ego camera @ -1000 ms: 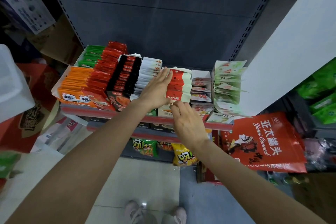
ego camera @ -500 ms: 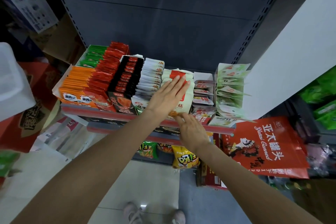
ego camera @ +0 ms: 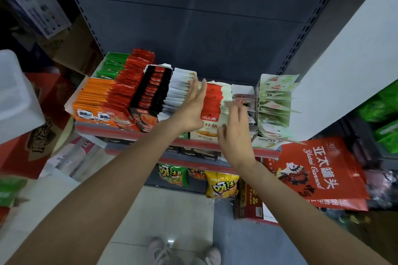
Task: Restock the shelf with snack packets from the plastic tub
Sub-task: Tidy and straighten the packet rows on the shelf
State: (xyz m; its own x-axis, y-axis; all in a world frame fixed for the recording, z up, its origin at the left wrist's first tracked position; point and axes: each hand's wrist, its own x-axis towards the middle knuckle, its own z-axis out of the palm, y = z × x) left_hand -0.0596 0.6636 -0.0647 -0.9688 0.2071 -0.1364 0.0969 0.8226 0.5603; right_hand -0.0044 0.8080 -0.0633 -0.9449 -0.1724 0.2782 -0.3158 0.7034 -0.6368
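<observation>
Since the earlier frame the right hand [ego camera: 233, 133] has been raised from the shelf [ego camera: 133, 134] edge to the right side of the red-and-white snack packets [ego camera: 212, 103], fingers loosely spread, blurred, nothing seen held. The left hand [ego camera: 191, 109] is laid flat, fingers straight, against the left side of that row. The plastic tub [ego camera: 15, 97] is seen at far left, well apart from both hands.
</observation>
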